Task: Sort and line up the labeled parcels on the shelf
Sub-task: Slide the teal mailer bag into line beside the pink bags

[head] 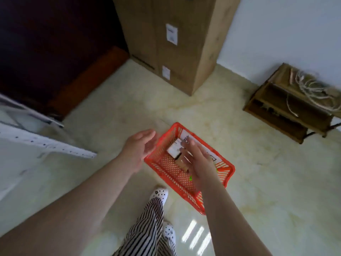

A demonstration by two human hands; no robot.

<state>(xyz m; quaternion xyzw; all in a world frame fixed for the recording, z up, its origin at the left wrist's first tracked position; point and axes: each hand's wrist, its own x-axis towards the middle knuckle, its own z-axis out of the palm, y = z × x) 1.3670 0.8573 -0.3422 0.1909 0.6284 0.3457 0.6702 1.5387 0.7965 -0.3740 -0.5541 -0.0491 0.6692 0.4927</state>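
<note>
Orange basket [167, 169] sits under both spread, empty hands, and the small box [174, 150] lies just below the right hand [200, 164], nearer than the left hand [138, 147].

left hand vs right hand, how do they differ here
The left hand hangs open beside the orange basket, outside its rim. The right hand reaches over the basket, fingers spread above the small labeled parcel. Both are bare and hold nothing clearly.
</note>
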